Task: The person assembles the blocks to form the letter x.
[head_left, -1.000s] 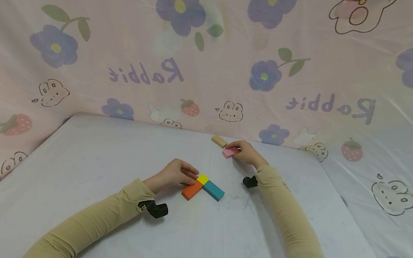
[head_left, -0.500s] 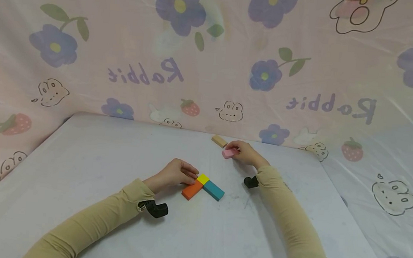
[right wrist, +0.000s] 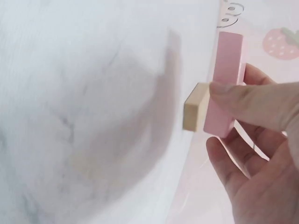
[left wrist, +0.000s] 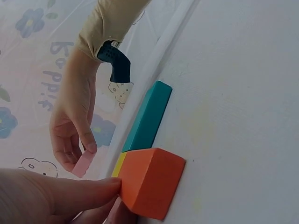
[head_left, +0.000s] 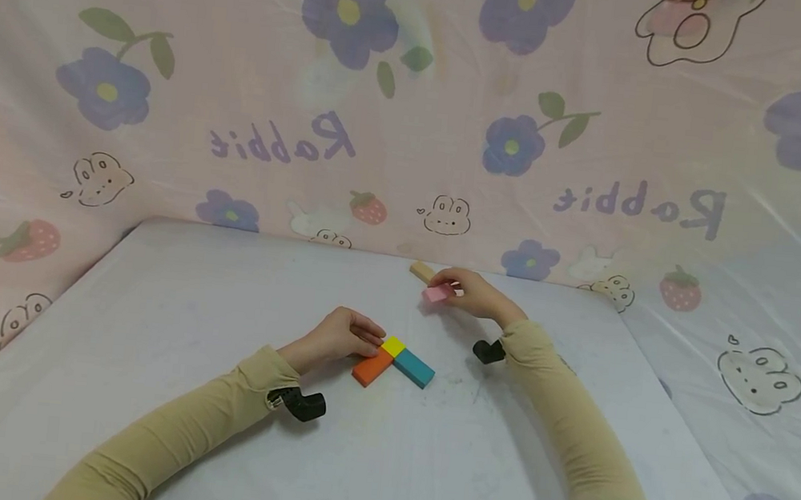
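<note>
In the head view, an orange block (head_left: 372,369), a small yellow block (head_left: 393,347) and a teal block (head_left: 414,369) lie together in an angled shape, yellow at the corner. My left hand (head_left: 342,334) rests beside them, its fairly straight fingers at the orange and yellow blocks. The left wrist view shows the thumb (left wrist: 100,189) against the side of the orange block. Farther back, my right hand (head_left: 472,293) pinches a pink block (right wrist: 225,79) between thumb and fingers, raised off the table with its shadow below.
A plain wooden block (head_left: 421,270) lies near the table's back edge, just behind the pink block. The white table (head_left: 243,452) meets a patterned curtain (head_left: 410,154) at the back and sides. A black wrist camera (head_left: 304,406) juts from the left sleeve.
My right hand has lifted the pink block and shifted it slightly left, partly covering the wooden block. The left hand and the three joined blocks stay put.
</note>
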Available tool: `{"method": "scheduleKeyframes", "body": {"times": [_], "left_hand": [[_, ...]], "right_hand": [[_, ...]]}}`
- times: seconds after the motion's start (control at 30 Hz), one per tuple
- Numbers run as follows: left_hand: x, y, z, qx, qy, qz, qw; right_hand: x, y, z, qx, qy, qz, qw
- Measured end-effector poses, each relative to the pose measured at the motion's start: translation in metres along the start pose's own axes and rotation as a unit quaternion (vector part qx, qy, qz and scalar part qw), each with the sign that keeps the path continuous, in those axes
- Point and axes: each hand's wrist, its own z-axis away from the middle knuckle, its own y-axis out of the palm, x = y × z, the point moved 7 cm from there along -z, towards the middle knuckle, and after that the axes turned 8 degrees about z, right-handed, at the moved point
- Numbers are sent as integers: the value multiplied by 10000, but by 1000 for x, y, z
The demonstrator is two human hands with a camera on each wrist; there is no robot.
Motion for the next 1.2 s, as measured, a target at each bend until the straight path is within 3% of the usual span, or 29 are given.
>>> {"method": "scheduleKeyframes", "body": {"times": [0.47,0.63,1.2], "left_hand": [[6,-4,-6,81,-58,90,9999],[7,-4,-6,97,-95,194,9997],[8,-4,-5,174,-110,294,9994]], "right_hand": [[34,24,9,528,-817,-203,9951],[37,35,12,733,-842,-206,9935],[46,48,12,882,-893,-41,9921]]}}
